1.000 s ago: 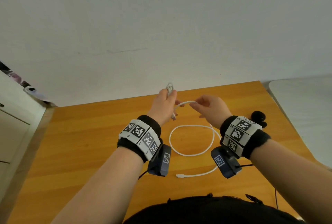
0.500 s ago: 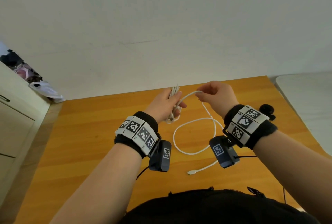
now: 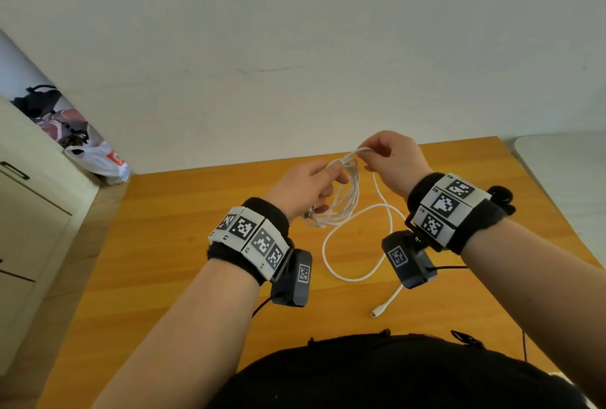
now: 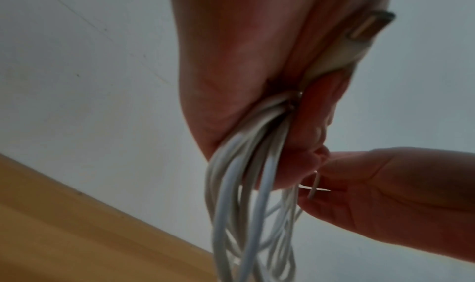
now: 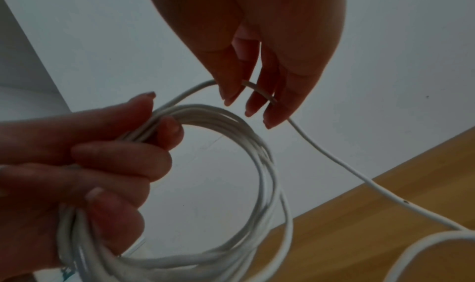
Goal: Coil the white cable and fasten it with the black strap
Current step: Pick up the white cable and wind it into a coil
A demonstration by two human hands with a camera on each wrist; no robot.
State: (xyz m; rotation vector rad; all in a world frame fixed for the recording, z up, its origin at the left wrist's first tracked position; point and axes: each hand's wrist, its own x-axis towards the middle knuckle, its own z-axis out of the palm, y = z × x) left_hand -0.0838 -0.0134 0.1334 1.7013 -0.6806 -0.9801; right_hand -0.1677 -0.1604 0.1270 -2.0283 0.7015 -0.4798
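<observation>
My left hand [image 3: 311, 187] grips a coil of several turns of the white cable [image 3: 346, 200] above the wooden table [image 3: 157, 244]. In the left wrist view the turns [image 4: 244, 195] run out of the fist and a plug [image 4: 370, 28] sticks out by the palm. My right hand [image 3: 392, 157] pinches one strand [image 5: 259, 92] just right of the coil [image 5: 264, 164]. The loose remainder [image 3: 357, 274] lies in a loop on the table and ends in a connector [image 3: 377, 313]. A black object [image 3: 501, 196], perhaps the strap, shows behind my right wristband.
A white cabinet [image 3: 29, 212] stands left of the table, with a plastic bag [image 3: 101, 159] on it by the wall. A pale surface [image 3: 564, 179] adjoins the table's right edge. Thin dark camera leads [image 3: 452, 267] hang from my wrists.
Both hands rose above the table. My right hand carried its strand up toward the coil in my left. The loose loop shrank and the free connector slid right.
</observation>
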